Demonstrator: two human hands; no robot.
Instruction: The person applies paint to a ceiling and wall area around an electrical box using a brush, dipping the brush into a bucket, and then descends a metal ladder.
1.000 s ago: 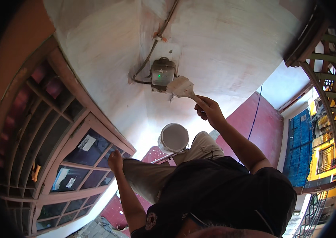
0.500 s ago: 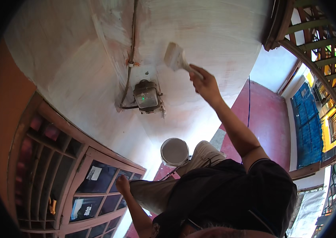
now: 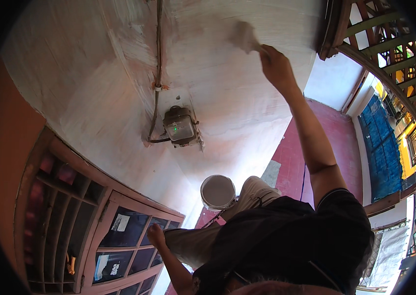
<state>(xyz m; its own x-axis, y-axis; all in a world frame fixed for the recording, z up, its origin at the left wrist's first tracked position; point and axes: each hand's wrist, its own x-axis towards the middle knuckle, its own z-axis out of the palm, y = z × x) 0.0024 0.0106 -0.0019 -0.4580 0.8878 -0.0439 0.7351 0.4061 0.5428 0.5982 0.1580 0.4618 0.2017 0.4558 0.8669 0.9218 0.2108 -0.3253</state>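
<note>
My right hand (image 3: 277,70) is raised to the wall (image 3: 218,93), its fingers wrapped round the handle of a wide paintbrush (image 3: 245,37). Motion smears the bristle end, which lies over the streaky, whitish coat on the wall. Low on the left, my left hand (image 3: 156,236) is closed beside my knee, close to the panes of a door (image 3: 132,242). What it grips, if anything, is hidden. A round white bucket (image 3: 218,192) stands below the wall near my other knee, with pale contents inside.
An electricity meter (image 3: 179,126) with a small green light juts from the wall, and a cable (image 3: 159,59) runs up from it. Slatted wooden openwork (image 3: 68,221) is at the left. Wooden lattice (image 3: 385,44) and a blue sheet (image 3: 380,147) lie to the right, beyond the red floor (image 3: 326,123).
My right hand has carried the brush up and to the right across the wall. My left hand stays closed near the door. The whole view has shifted slightly.
</note>
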